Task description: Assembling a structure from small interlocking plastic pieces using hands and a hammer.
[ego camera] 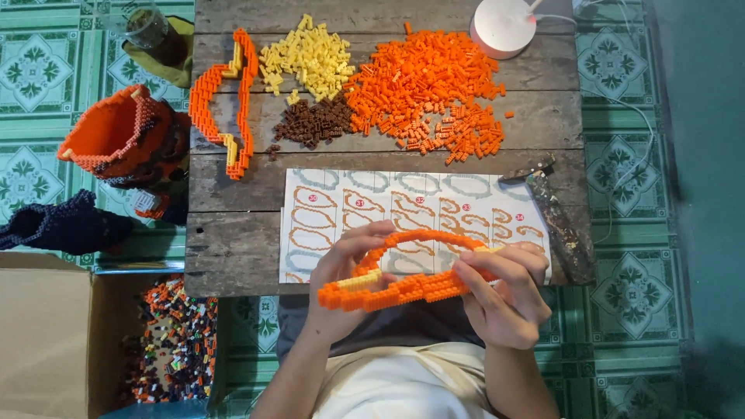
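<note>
Both my hands hold one curved ring of small orange bricks (411, 285) with a short yellow stretch, just above the near edge of the wooden table (233, 248). My left hand (345, 279) grips the ring's left end, fingers curled over the top. My right hand (504, 291) pinches its right side, thumb and fingertips on the bricks. Under the ring lies a paper instruction sheet (411, 202) with orange outline drawings. A second finished orange ring (229, 101) with yellow bits lies at the table's left.
Piles of loose bricks sit at the back: yellow (310, 58), brown (314, 122), orange (431, 85). A white round device (504, 27) stands behind them, a dark tool (559, 221) at right. An orange brick-built hollow shape (124, 136) and a cardboard box (54, 334) with mixed bricks are at left.
</note>
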